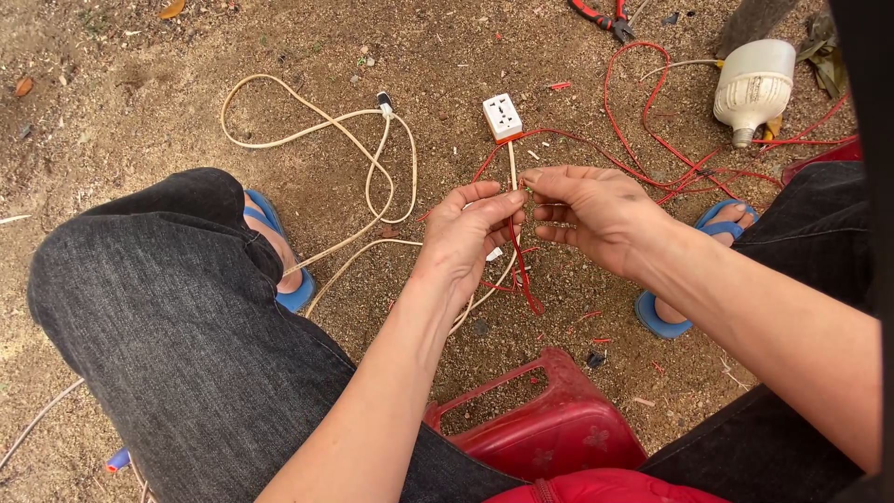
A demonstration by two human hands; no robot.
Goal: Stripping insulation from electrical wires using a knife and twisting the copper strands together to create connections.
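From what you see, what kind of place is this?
Probably an outdoor yard used for simple electrical work: bare sandy ground, loose red wire, pliers, and a low red stool.

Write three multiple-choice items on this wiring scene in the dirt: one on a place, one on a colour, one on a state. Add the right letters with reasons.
1. Where does the white socket block lie?
A. On the sandy ground beyond the hands
B. On the red stool
C. On the person's knee

2. What colour are the sandals?
A. Green
B. Blue
C. Black

3. How do the two hands stand?
A. Both flat on the ground
B. One holds the pliers
C. Both pinch wire between them

Key: 1 A, the block rests on dirt above the left hand and right hand, off the red stool. 2 B, blue soles and straps show at both feet. 3 C, the fingers of both meet on the cream cord and red wire; the pliers lie apart at the top edge.
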